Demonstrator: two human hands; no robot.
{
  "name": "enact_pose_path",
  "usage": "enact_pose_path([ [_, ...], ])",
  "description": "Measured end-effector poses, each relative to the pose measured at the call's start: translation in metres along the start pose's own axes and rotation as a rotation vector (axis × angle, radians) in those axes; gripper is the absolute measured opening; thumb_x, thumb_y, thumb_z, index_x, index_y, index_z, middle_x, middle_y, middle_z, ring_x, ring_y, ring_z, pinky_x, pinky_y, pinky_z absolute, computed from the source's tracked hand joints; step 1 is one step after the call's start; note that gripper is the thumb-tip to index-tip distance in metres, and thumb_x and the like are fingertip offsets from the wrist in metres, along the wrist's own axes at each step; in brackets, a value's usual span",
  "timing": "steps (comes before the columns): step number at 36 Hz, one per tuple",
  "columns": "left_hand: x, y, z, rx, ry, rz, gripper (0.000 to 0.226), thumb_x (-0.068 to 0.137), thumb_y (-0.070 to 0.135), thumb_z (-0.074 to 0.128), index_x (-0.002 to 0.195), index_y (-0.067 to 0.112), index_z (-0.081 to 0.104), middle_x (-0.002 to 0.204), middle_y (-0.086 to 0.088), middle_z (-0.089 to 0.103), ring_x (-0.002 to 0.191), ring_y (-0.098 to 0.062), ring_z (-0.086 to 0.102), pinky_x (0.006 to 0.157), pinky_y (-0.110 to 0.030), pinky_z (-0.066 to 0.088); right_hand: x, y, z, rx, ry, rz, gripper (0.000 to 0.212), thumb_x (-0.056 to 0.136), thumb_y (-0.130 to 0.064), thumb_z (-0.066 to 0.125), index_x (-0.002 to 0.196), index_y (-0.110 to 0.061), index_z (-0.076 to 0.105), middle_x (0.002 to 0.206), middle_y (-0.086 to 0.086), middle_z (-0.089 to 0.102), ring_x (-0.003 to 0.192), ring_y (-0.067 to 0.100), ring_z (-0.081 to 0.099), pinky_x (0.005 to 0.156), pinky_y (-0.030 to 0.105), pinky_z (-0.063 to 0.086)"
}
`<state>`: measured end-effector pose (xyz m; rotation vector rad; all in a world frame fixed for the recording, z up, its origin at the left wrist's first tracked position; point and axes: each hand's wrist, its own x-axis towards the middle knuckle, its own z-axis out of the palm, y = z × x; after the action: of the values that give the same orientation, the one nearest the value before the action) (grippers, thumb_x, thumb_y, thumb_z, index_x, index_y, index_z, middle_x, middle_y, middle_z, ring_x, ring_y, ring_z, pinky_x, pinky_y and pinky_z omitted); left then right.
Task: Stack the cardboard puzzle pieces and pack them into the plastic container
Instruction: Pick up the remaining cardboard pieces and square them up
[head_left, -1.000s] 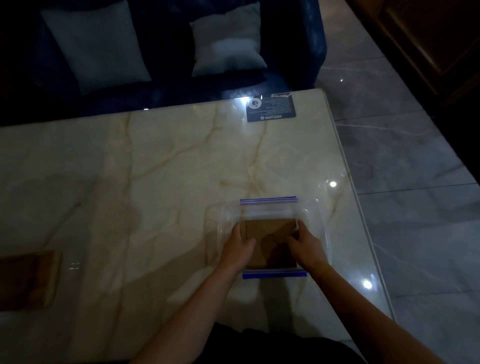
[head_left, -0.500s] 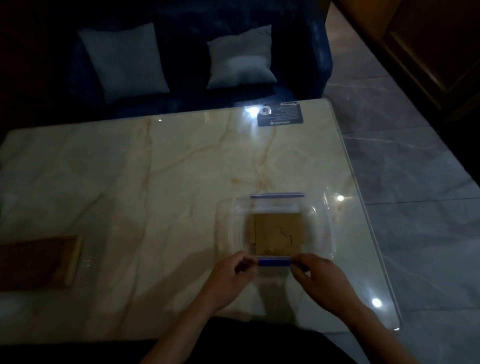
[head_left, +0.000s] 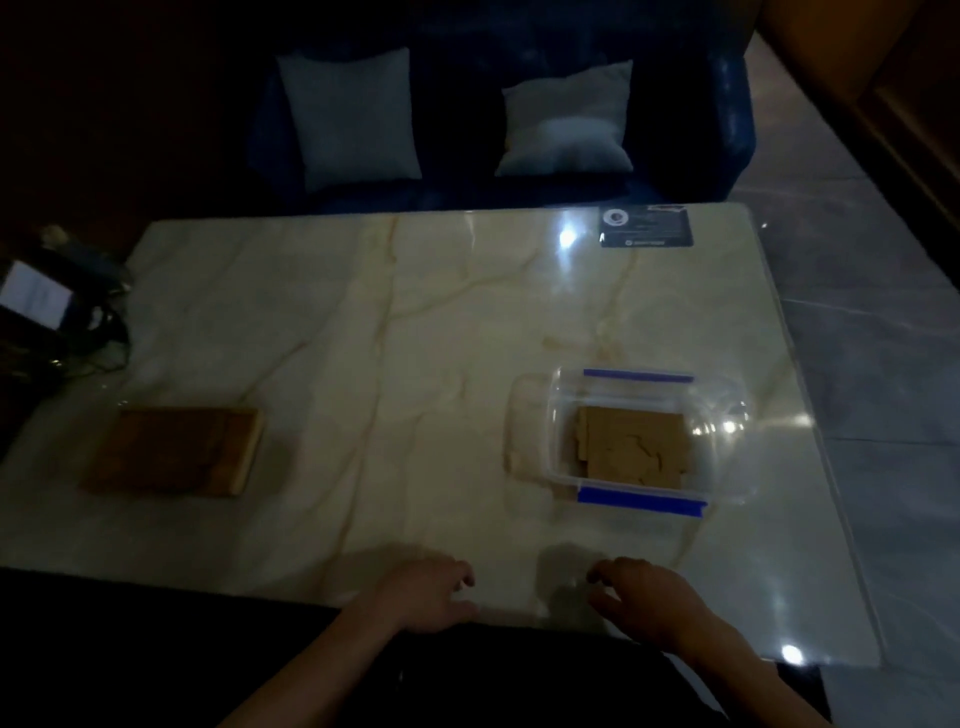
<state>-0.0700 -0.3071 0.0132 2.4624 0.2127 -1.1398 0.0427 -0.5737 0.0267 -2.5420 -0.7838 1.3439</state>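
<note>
A clear plastic container (head_left: 727, 467) with blue clips on its near and far rims stands on the right half of the marble table. Inside it lies a flat stack of brown cardboard puzzle pieces (head_left: 631, 447). My left hand (head_left: 426, 595) and my right hand (head_left: 644, 597) rest at the table's near edge, well short of the container. Both hold nothing, fingers loosely curled and apart.
A wooden board (head_left: 174, 449) lies on the table's left side. A dark card (head_left: 647, 224) sits at the far right corner. Beyond the marble table (head_left: 363, 322) is a blue sofa with two grey cushions (head_left: 353, 117). Dark devices and cables (head_left: 47, 306) crowd the left edge.
Both hands have left the container and drawn back to the near table edge. The cardboard stack stays inside the container. The view has widened and shifted left.
</note>
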Motion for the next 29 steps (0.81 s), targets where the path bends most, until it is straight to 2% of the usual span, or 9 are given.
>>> enact_pose_path([
  [6,-0.016,-0.053,0.000,0.068,0.030,-0.006,0.048,0.087,0.052,0.053,0.127,0.026,0.054,0.128,-0.003,0.061,0.115,-0.024,0.057,0.092,-0.031,0.044,0.016,-0.041,0.012,-0.046,0.021,-0.061,0.038,0.096,-0.048,0.046,0.130,-0.033,0.055,0.128,-0.007,0.062,0.113,0.009,0.059,0.094,0.026,0.048],
  [13,-0.043,-0.120,-0.004,0.081,0.079,-0.015,0.051,0.084,0.057,0.051,0.125,0.026,0.053,0.123,-0.005,0.060,0.111,-0.027,0.058,0.089,-0.034,0.045,0.039,-0.110,0.022,-0.163,0.013,-0.092,0.033,0.095,-0.049,0.045,0.120,-0.033,0.061,0.123,-0.005,0.063,0.111,0.014,0.059,0.093,0.032,0.049],
  [21,-0.070,-0.202,-0.013,-0.022,0.094,-0.059,0.048,0.089,0.049,0.051,0.126,0.020,0.053,0.125,-0.011,0.059,0.113,-0.031,0.057,0.092,-0.037,0.046,0.076,-0.187,0.031,-0.288,-0.016,-0.144,0.038,0.097,-0.047,0.044,0.131,-0.033,0.054,0.131,-0.004,0.060,0.120,0.016,0.055,0.094,0.028,0.045],
  [29,-0.092,-0.284,-0.024,-0.110,0.162,-0.113,0.041,0.087,0.050,0.047,0.118,0.025,0.056,0.119,-0.004,0.063,0.107,-0.025,0.059,0.089,-0.037,0.047,0.125,-0.267,0.031,-0.317,-0.033,-0.194,0.039,0.097,-0.047,0.042,0.132,-0.032,0.053,0.129,-0.003,0.061,0.117,0.018,0.057,0.091,0.030,0.048],
])
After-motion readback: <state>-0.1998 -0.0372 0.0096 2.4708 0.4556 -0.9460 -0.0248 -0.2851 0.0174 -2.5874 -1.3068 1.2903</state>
